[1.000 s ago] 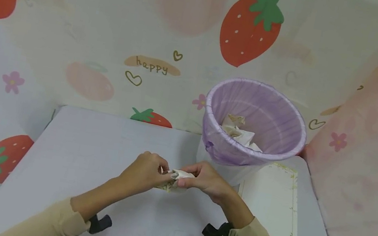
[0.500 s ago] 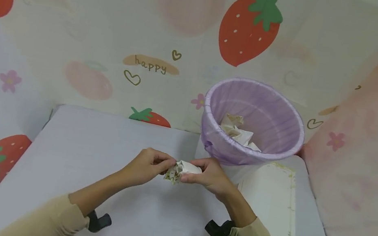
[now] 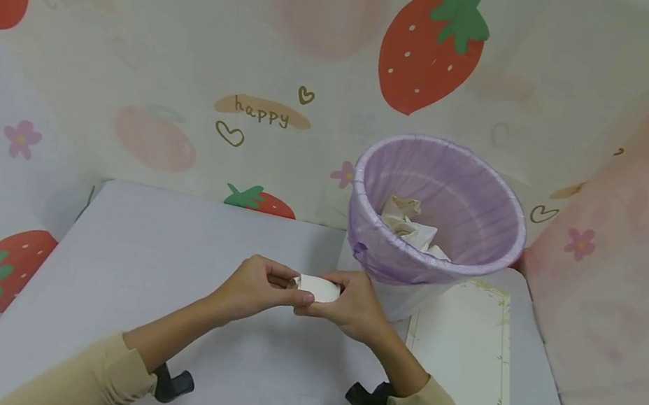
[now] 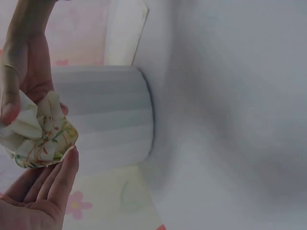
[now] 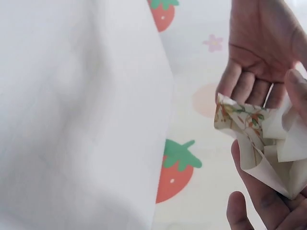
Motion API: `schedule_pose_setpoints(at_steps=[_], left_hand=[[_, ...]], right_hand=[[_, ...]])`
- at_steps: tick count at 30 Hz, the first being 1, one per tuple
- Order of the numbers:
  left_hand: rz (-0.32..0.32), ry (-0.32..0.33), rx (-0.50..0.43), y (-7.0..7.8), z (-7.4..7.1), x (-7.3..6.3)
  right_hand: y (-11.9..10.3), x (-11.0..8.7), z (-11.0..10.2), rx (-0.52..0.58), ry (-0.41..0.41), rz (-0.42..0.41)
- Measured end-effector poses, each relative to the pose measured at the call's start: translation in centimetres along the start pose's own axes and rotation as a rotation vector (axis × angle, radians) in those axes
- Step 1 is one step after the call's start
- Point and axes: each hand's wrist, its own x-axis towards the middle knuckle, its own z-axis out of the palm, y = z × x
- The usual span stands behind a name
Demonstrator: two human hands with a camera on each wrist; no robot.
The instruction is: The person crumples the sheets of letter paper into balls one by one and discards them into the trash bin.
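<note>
Both hands hold a crumpled sheet of paper just above the table, in front of the bin. My left hand has its thumb on the near side and its fingers behind the paper's left end. From the right, my right hand grips the other end between thumb and fingers. In the left wrist view the paper shows folds and a printed floral edge. The right wrist view shows the same paper bunched between the two hands, its far part cut off by the frame.
A bin with a purple liner stands behind the right hand, with crumpled paper inside. A flat sheet with a floral border lies right of it on the white-covered table. Strawberry-print cloth surrounds the table.
The paper has been turned and squeezed smaller; its white side now faces the head camera. The left hand has shifted from pinching its edge to pressing around its left end.
</note>
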Motion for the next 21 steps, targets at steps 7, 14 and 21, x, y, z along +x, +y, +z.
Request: schedule_pose_setpoints(at_steps=[7,14,21], left_hand=[[0.010,0.043,-0.032,0.0,0.4,0.0],[-0.016,0.104,-0.109,0.6,1.0,-0.1],[0.004,0.098,-0.156,0.6,1.4,-0.3]], right_hand=[[-0.5,-0.1,0.5,-0.178,0.112,-0.095],[-0.6,-0.2,0.6,-0.342,0.206,-0.254],[-0.1,-0.3,1.1,-0.437,0.233,-0.455]])
